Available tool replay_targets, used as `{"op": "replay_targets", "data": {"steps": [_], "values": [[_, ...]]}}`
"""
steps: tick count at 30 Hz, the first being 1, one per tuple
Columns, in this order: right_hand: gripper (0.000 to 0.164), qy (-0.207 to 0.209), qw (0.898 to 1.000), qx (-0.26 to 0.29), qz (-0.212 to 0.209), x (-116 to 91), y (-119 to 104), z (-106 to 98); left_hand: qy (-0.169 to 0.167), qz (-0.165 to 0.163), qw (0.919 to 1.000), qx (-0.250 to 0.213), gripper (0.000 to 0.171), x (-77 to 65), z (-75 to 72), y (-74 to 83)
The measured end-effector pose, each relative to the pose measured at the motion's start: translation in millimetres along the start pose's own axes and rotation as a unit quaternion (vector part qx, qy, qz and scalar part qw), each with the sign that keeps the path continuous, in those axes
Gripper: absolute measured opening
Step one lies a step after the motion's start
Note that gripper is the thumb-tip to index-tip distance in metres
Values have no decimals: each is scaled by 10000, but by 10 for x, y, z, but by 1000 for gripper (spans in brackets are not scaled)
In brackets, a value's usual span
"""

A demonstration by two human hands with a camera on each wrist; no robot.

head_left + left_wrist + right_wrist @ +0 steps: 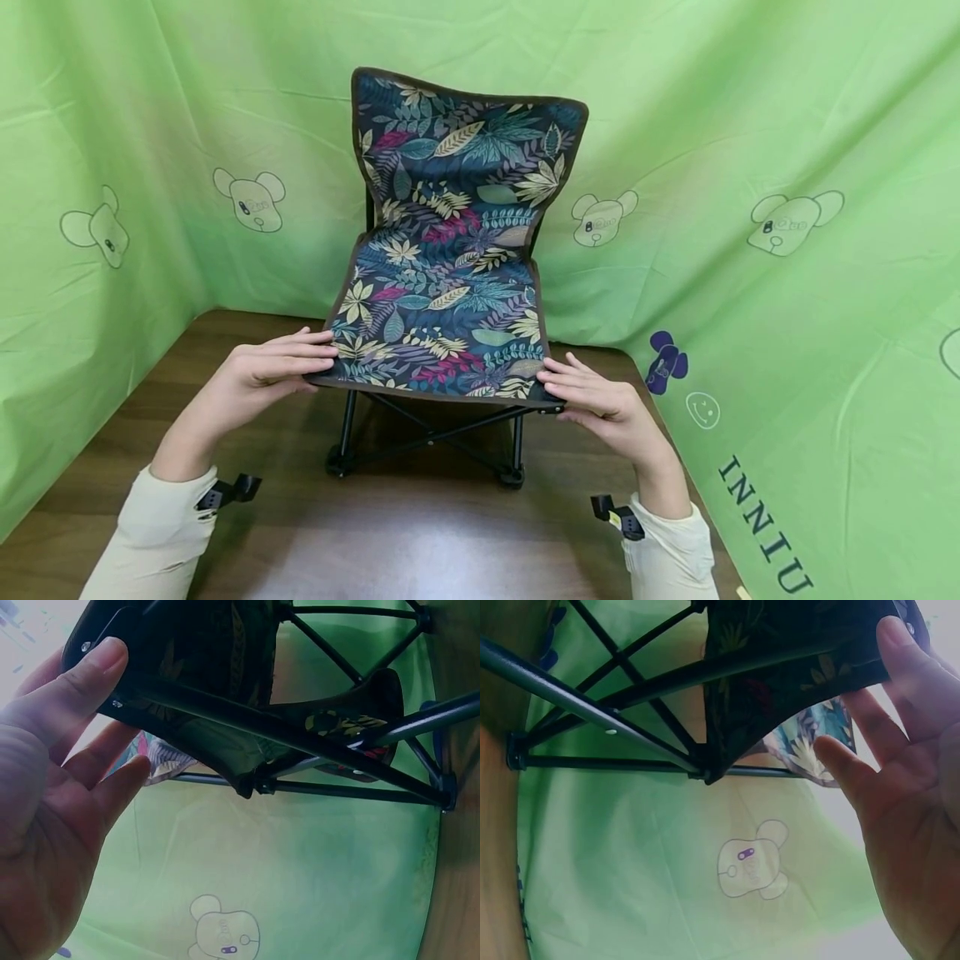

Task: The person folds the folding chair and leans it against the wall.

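Observation:
A small folding chair (450,308) with dark leaf-print fabric stands unfolded, its backrest away from me. My left hand (273,367) pinches the seat's front left corner, fingers on top and thumb below. At the front right corner, my right hand (600,404) pinches the seat the same way. From beneath, the left wrist view shows the left thumb (105,660) against the riveted corner. The right thumb (896,637) presses the underside of the other corner. Crossed black metal legs (431,437) run under the seat down to dark feet.
The chair stands on a brown wooden table (420,533). Green cloth (750,125) with printed bear heads hangs behind and along both sides. A small camera (228,492) is strapped at the left cuff, another (618,517) at the right.

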State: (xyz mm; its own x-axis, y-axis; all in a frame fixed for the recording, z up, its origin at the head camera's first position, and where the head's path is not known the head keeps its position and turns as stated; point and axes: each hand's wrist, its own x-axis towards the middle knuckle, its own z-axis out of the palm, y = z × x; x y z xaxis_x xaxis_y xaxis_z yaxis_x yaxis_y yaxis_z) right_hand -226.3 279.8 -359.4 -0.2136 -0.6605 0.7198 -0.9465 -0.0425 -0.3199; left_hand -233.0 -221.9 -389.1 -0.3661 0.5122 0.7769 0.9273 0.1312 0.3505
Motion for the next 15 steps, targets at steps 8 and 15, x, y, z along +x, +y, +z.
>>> {"op": "replay_targets", "data": {"steps": [8,15], "values": [[58,201,9986,-488,-76,6,44,73,120,272,9992,284,34,10,39,-74],[47,339,9984,-434,-129,56,45,105,270,552,9972,431,32,54,73,-91]]}}
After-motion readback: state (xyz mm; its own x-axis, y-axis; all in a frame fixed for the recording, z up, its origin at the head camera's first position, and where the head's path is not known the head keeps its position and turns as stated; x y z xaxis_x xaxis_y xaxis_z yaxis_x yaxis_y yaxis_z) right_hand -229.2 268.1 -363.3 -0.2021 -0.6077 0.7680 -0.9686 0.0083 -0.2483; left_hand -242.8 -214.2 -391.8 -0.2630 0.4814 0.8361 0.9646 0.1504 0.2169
